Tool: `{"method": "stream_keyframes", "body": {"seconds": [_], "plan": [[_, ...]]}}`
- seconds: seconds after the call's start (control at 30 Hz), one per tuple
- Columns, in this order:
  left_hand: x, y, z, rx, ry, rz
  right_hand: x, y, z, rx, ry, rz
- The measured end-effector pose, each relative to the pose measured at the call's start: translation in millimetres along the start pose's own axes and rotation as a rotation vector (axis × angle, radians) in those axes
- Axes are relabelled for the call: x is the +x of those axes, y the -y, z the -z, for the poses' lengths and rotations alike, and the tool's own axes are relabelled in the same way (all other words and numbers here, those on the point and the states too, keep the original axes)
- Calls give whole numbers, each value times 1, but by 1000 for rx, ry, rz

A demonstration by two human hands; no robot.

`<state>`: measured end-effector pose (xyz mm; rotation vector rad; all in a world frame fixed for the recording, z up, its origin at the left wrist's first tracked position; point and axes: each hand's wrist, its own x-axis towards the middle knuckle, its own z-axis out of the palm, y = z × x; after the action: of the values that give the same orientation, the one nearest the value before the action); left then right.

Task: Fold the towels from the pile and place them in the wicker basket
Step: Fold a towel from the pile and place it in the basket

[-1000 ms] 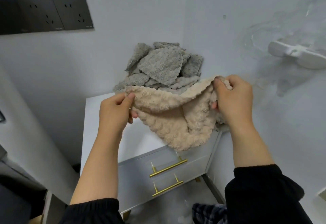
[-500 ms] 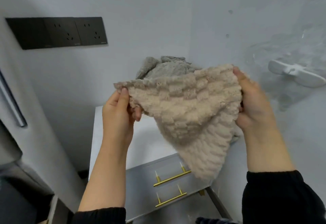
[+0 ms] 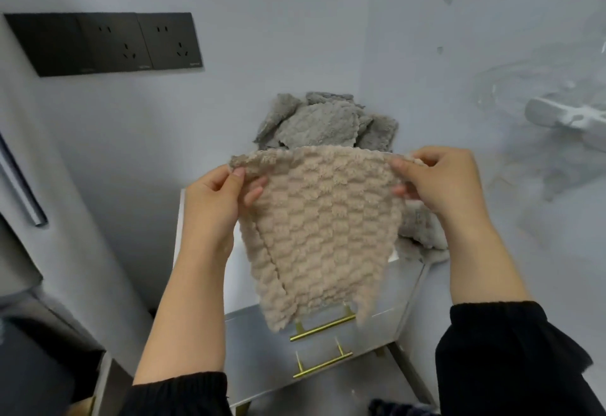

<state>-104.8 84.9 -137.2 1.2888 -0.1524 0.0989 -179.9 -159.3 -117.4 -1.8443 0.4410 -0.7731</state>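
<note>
Holding one beige towel (image 3: 319,235) up by its top edge, both bare hands work in front of a white cabinet (image 3: 328,346). The left hand (image 3: 214,207) has its grip pinched on the towel's upper left corner, thumb in front and fingers behind the cloth. The right hand (image 3: 441,182) has its grip pinched on the upper right corner in the same way. The towel hangs free between them, wide at the top and narrowing toward its lower end, with one side folded over so a diagonal edge runs down its left part. Its lower tip hangs in front of the cabinet's drawers.

Beyond the held towel, at the far end of the cabinet top against the wall corner, lies the pile of grey towels (image 3: 324,123); how many are in it I cannot tell, as they overlap. One more pale piece of cloth (image 3: 423,235) shows just right of the held towel, under the right wrist.

Two brass bar handles (image 3: 323,346) are on the drawer fronts, one above the other. On the left wall sits a black panel (image 3: 105,43) with three sections, two of them showing socket holes; small print at their lower edges is too fine to read. Both forearms end in black sleeves (image 3: 505,360).
</note>
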Motion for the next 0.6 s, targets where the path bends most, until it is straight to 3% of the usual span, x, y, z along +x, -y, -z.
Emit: {"method": "stream_keyframes", "body": {"seconds": [0.2,0.37,0.5,0.6], "plan": [[7,26,2,-115,-33,-22,-1,-13,-28,103,-143,115],[15,33,6,-287,35,-58,-3,-14,-34,178,-128,177],[15,41,11,-299,92,142,-3,-35,-38,5,-18,120],[9,43,18,-221,1,285,-4,-50,-34,-166,32,16]]}}
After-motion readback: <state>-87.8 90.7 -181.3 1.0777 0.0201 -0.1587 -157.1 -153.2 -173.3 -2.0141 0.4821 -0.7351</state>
